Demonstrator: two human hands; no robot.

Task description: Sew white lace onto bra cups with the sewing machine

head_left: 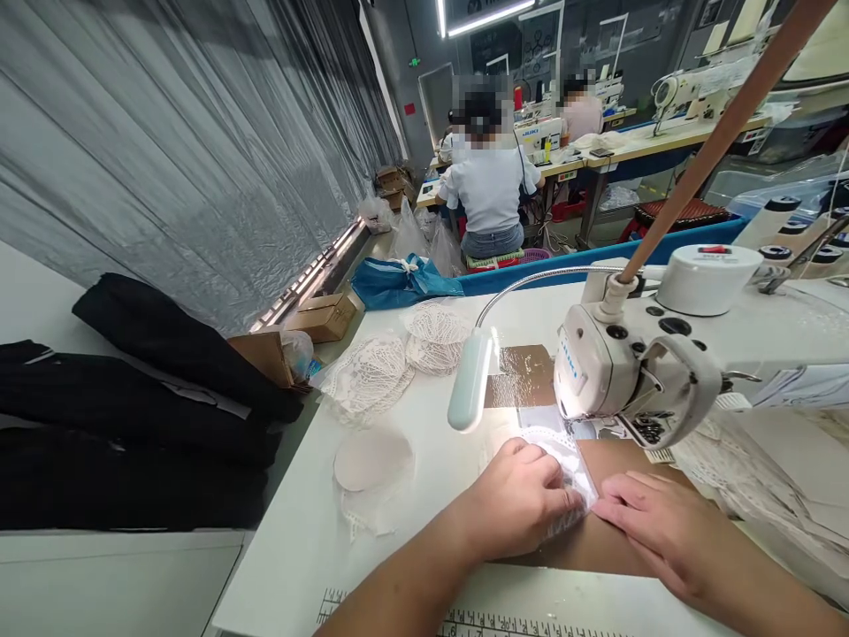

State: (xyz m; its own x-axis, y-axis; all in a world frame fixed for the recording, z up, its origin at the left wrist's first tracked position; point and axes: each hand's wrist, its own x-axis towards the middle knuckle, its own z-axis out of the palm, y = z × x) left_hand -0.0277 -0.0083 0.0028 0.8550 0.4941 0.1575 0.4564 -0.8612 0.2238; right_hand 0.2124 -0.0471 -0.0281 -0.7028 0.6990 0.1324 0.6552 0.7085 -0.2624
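A white lace-edged fabric piece (pixel 562 453) lies beneath the needle area of a white sewing machine (pixel 597 367), brightly lit. My left hand (pixel 527 495) rests over this piece, its fingers curled and closed on the near edge. At the piece's near right corner, my right hand (pixel 653 522) has thumb and forefinger pressed together on the fabric edge. Part of the lace is hidden under my left hand. Around the needle, a brown plate (pixel 563 553) covers the machine bed. The needle itself cannot be made out.
A lamp (pixel 470 380) on a bendy neck hangs left of the machine. Lace stacks (pixel 368 376) and round pale pads (pixel 371 460) lie on the white table's left. More lace (pixel 743 469) lies at right. A printed ruler (pixel 504 624) runs along the front. A person (pixel 491 190) sits ahead.
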